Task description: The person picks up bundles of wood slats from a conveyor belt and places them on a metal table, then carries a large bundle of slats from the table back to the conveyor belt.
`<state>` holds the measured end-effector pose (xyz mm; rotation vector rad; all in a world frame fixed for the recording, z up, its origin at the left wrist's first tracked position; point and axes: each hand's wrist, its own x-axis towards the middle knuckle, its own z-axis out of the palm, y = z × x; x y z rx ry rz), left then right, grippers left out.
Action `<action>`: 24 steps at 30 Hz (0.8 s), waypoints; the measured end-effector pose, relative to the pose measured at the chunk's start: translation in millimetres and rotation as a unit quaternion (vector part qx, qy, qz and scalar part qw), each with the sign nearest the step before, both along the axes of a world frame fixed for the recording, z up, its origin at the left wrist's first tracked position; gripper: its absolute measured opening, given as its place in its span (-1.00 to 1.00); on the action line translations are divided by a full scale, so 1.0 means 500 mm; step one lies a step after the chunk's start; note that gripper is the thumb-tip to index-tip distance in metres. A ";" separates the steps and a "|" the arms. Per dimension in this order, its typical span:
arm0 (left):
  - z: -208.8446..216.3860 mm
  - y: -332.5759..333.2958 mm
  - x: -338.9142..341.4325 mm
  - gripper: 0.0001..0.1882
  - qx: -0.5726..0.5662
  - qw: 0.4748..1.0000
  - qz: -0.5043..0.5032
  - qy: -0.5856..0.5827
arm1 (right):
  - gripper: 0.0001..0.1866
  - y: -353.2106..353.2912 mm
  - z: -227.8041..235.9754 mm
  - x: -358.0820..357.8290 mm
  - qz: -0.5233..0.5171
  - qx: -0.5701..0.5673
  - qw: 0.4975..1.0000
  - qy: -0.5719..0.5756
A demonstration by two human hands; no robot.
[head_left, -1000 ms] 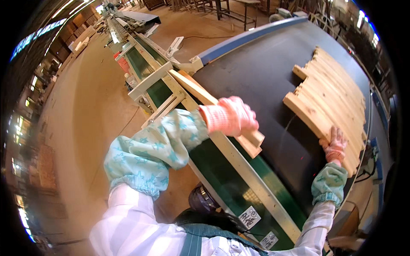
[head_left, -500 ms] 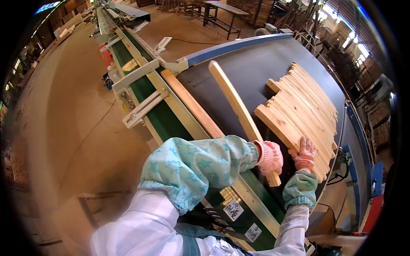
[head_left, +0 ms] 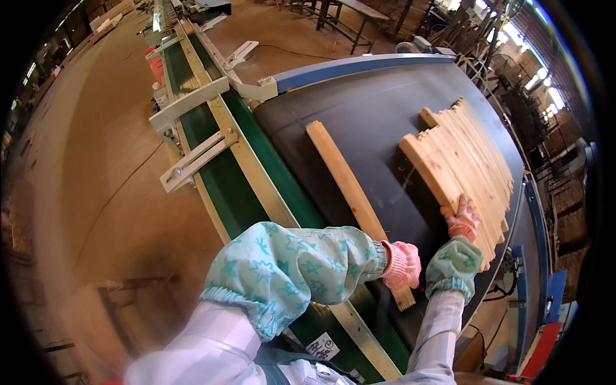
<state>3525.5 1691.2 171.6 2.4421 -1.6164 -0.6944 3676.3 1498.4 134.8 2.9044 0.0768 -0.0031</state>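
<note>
Head view, left hand: the left hand (head_left: 403,264), in a pink knitted glove, sits on the near end of a single wooden slat (head_left: 351,191); its grip is curled down over that end, pinching the slat, though the fingertips themselves are hidden under the glove's back.
Head view, left sleeve: a pale green sleeve cover (head_left: 292,269) with a star print runs over the forearm, gathered at the wrist and at the elbow, above a white shirt sleeve.
Head view, slat: the slat lies flat on the dark bench (head_left: 359,102), running from the hand away toward the far left, its near end notched like a comb; it is well apart from the stack at its far end and nearer to it by the hands.
Head view, right hand: the right hand (head_left: 463,218), also gloved in pink, rests with its fingers spread flat against the near edge of a stack of wooden slats (head_left: 462,160); it presses rather than clasps.
Head view, stack: the slats lie side by side on the right part of the bench, their ends uneven.
Head view, surroundings: a green conveyor (head_left: 218,173) with cream rails runs along the bench's left side, over a brown floor (head_left: 83,160).
</note>
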 end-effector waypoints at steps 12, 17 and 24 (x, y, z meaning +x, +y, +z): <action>0.023 0.118 0.053 -0.49 0.046 0.998 0.039 -0.022 | -0.11 -0.015 0.018 0.013 0.044 -0.031 0.999 -0.010; -0.040 0.043 0.061 -0.73 0.010 0.988 0.040 -0.148 | -0.16 -0.042 0.064 -0.083 0.032 0.016 0.999 -0.023; -0.084 -0.030 0.107 -0.91 -0.085 0.903 0.136 -0.400 | -0.32 -0.074 0.087 -0.221 0.351 0.166 0.919 0.069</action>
